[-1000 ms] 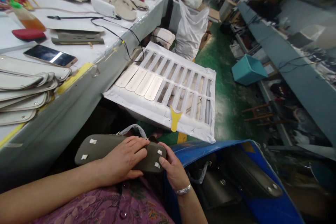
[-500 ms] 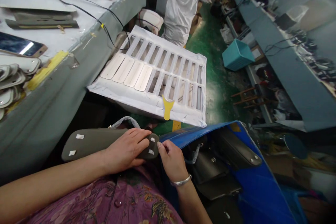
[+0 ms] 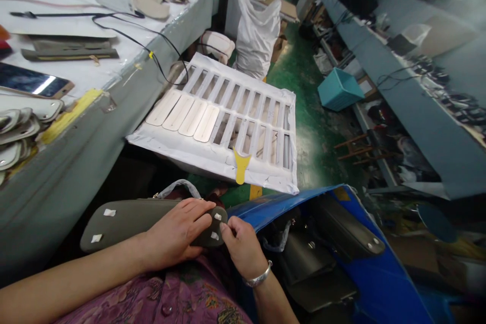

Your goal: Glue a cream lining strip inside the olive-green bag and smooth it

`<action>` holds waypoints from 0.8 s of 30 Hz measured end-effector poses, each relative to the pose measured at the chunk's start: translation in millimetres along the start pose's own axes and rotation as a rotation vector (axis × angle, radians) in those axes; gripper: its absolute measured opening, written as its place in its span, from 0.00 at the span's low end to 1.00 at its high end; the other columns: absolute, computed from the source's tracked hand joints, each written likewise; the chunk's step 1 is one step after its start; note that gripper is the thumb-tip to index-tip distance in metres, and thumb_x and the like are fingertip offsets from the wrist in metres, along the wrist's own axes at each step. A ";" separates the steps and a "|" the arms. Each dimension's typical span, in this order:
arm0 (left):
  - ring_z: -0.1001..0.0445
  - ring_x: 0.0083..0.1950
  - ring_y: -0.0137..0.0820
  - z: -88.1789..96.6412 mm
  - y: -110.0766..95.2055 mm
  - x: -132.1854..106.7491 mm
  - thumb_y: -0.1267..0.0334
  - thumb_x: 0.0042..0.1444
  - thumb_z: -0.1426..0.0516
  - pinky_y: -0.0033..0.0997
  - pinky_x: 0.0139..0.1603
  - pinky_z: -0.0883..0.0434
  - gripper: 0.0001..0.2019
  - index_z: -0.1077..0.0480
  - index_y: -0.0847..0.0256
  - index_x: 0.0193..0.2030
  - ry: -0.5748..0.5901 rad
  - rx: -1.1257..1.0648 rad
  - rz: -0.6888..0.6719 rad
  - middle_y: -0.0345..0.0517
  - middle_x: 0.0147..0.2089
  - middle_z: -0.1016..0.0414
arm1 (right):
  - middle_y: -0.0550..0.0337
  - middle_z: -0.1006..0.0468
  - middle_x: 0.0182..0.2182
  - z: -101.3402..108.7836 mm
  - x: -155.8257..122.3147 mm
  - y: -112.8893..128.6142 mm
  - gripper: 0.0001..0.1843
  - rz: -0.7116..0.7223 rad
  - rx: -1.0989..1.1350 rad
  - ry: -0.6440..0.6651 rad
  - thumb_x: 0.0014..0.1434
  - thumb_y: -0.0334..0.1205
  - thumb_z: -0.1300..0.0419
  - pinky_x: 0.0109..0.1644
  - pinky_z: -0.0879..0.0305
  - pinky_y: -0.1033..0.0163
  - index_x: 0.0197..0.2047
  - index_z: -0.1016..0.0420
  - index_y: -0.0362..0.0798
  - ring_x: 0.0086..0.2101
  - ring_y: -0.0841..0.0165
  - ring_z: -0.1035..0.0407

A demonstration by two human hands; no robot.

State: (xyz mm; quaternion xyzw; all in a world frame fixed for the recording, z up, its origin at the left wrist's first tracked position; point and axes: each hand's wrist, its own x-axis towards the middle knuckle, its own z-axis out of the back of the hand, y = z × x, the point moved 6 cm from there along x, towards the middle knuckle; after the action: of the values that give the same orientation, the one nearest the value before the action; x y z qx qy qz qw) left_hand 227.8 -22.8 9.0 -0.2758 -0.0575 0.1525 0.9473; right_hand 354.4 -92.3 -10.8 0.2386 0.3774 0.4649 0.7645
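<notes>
A dark olive handbag (image 3: 132, 220) lies across my lap with its flat base facing up. Small white-wrapped feet sit near both ends of the base. My left hand (image 3: 183, 228) rests across the base toward its right end, fingers curled over it and holding the bag. At that right end, my right hand (image 3: 242, 244) pinches the rim between thumb and bent fingers; a silver bangle circles the wrist. Plastic-wrapped handle (image 3: 180, 187) sticks out on the bag's far side. The bag's underside is hidden.
On my right, a blue bin (image 3: 375, 273) holds several dark handbags (image 3: 307, 255). Ahead stands a white slotted rack (image 3: 228, 100) bearing pale strips and a yellow Y-shaped piece (image 3: 240, 167). A worktable (image 3: 132, 61) with a phone (image 3: 34, 81) runs along the left.
The view has tilted up slightly, so the scene sits lower. Both hands keep their places on the handbag, with the right thumb still at its right end.
</notes>
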 end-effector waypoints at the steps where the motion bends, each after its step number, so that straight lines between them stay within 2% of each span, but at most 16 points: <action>1: 0.42 0.60 0.42 -0.3 0.0 0.6 0.66 0.43 0.40 0.45 0.61 0.45 0.23 0.36 0.61 0.48 0.002 -0.001 0.002 0.53 0.60 0.39 | 0.66 0.41 0.19 0.8 0.0 0.5 0.15 0.000 -0.013 -0.005 0.57 0.42 0.51 0.27 0.52 0.69 0.22 0.44 0.46 0.22 0.75 0.47; 9: 0.43 0.61 0.43 2.0 -4.1 2.7 0.66 0.45 0.40 0.46 0.61 0.45 0.25 0.38 0.60 0.52 0.042 0.011 0.002 0.54 0.61 0.40 | 0.65 0.38 0.19 1.4 0.9 3.6 0.13 -0.004 -0.154 0.034 0.57 0.39 0.50 0.27 0.55 0.68 0.22 0.43 0.46 0.23 0.75 0.45; 13: 0.44 0.62 0.45 -2.7 -3.5 5.4 0.64 0.45 0.39 0.48 0.62 0.48 0.25 0.38 0.58 0.52 0.058 0.056 -0.027 0.56 0.62 0.43 | 0.64 0.36 0.20 0.6 5.2 8.7 0.13 0.019 -0.218 0.054 0.59 0.39 0.51 0.27 0.54 0.68 0.24 0.41 0.46 0.23 0.74 0.43; 16: 0.46 0.63 0.48 -3.6 -5.2 4.9 0.60 0.45 0.37 0.50 0.63 0.50 0.24 0.36 0.59 0.50 0.063 0.096 -0.027 0.59 0.63 0.45 | 0.64 0.34 0.21 0.4 4.8 9.5 0.15 0.034 -0.282 0.096 0.61 0.43 0.52 0.27 0.52 0.67 0.24 0.41 0.47 0.23 0.73 0.42; 19: 0.47 0.64 0.47 9.4 -7.6 -11.3 0.51 0.46 0.38 0.50 0.64 0.51 0.29 0.38 0.58 0.54 0.050 0.066 -0.068 0.59 0.65 0.46 | 0.63 0.34 0.19 5.8 2.9 -7.8 0.20 -0.008 -0.350 0.094 0.59 0.54 0.51 0.27 0.47 0.66 0.23 0.40 0.48 0.22 0.71 0.39; 21: 0.45 0.63 0.44 33.0 1.5 -35.2 0.49 0.50 0.42 0.48 0.63 0.49 0.29 0.41 0.58 0.57 -0.079 0.028 -0.010 0.57 0.63 0.43 | 0.62 0.32 0.21 13.5 9.1 -22.2 0.22 -0.002 -0.361 0.001 0.54 0.61 0.48 0.26 0.41 0.64 0.29 0.37 0.48 0.21 0.69 0.37; 22: 0.41 0.61 0.42 48.8 12.2 -52.1 0.50 0.53 0.44 0.46 0.62 0.46 0.26 0.40 0.59 0.56 -0.192 0.019 0.096 0.56 0.60 0.39 | 0.59 0.29 0.25 18.1 14.2 -23.9 0.25 0.050 -0.337 -0.085 0.51 0.62 0.46 0.27 0.37 0.63 0.36 0.35 0.47 0.23 0.68 0.34; 24: 0.33 0.50 0.38 78.4 43.1 -97.2 0.52 0.56 0.47 0.40 0.52 0.37 0.17 0.36 0.61 0.47 -0.415 -0.001 0.452 0.53 0.47 0.31 | 0.49 0.26 0.38 19.3 22.2 -9.6 0.31 0.261 -0.349 -0.213 0.52 0.61 0.46 0.35 0.31 0.58 0.48 0.37 0.44 0.33 0.62 0.29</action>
State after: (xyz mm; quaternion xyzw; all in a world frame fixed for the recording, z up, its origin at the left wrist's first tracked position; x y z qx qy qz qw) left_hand 109.5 20.2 49.3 -0.2449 -0.1868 0.4125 0.8573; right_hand 381.2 -77.1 -14.0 0.1972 0.1744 0.5899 0.7633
